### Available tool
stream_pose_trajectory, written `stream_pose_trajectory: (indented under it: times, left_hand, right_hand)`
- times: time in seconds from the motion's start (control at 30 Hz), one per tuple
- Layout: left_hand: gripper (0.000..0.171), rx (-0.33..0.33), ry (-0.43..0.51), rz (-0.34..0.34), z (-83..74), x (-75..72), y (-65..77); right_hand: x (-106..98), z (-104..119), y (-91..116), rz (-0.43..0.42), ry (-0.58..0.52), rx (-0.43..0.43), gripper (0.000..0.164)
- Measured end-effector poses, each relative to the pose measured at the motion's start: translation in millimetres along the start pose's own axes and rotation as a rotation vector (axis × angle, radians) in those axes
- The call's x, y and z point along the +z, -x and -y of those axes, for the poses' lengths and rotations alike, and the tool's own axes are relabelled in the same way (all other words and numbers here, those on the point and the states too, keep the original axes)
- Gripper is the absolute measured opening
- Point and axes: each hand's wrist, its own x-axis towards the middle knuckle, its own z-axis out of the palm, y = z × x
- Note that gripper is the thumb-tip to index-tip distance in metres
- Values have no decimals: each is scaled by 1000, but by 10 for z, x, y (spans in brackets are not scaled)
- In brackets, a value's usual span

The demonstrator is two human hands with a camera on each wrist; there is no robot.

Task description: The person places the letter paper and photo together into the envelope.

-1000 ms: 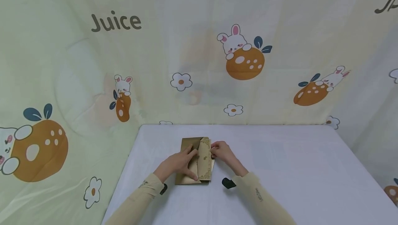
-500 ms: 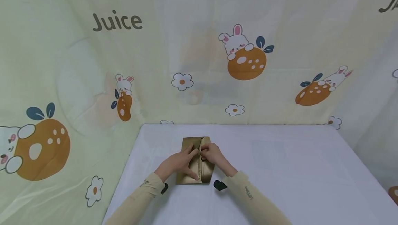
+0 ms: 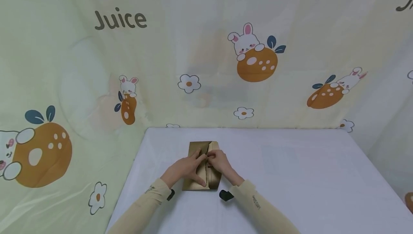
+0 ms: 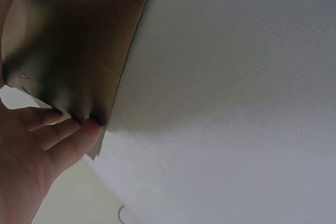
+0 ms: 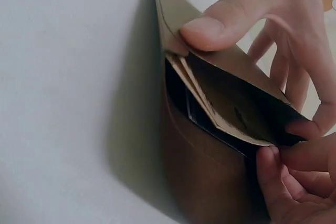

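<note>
A gold-brown paper envelope (image 3: pixel 195 146) lies on the white table under both hands. My left hand (image 3: pixel 188 168) rests on its left part, thumb and fingers spread and pressing it down. In the right wrist view, the left thumb (image 5: pixel 207 31) lies on the envelope beside its gaping mouth. A folded tan card (image 5: pixel 234 131) sits mostly inside that mouth, its near edge showing. My right hand (image 3: pixel 219 160) pinches this edge between thumb and fingers at the opening. In the left wrist view, left fingertips (image 4: pixel 86 132) press on the paper near its far edge. The card's far part is hidden.
The white-covered table (image 3: pixel 290 176) extends around the envelope, widest to the right. A cream curtain (image 3: pixel 206 47) printed with rabbits, oranges and flowers hangs behind the table and along its left side. A dark wrist camera (image 3: pixel 226 195) sits under the right cuff.
My right hand has moved left, and the patterned card, earlier lying largely exposed, has slid into the envelope. Over the last half second little differs. The left hand stays in place.
</note>
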Motion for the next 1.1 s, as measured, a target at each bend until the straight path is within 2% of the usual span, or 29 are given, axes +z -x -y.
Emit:
stream_pose_trajectory:
  times: [0.23,0.43,0.53,0.67,0.8,0.97,1.1]
  left_hand:
    - [105,-15,-9,12,-48,4,-17]
    - [105,-28,-24,21,-101,56,-47]
    - [99,-32,-79,-5,-116,130,-65]
    - [91,-47,-197,-30,-135,253,-79]
    - [88,-78,-260,-29,-153,303,-61]
    - [93,-69,-254,-75,-124,295,-52]
    - [98,-32,-222,-151,-54,252,-43]
  right_hand:
    - [-93,-92,38,-14,52,-27,26]
    - [-329,-253,287,-29,-100,3,28]
    - [-468,-355,403,-43,-127,0,27]
    - [-645,-466,522,-69,-127,3,26]
    - [-790,-556,589,-72,-141,8,25]
    - [-965,-617,627,-74,-120,6,27]
    - [-1149,-568,660,-112,13,-12,30]
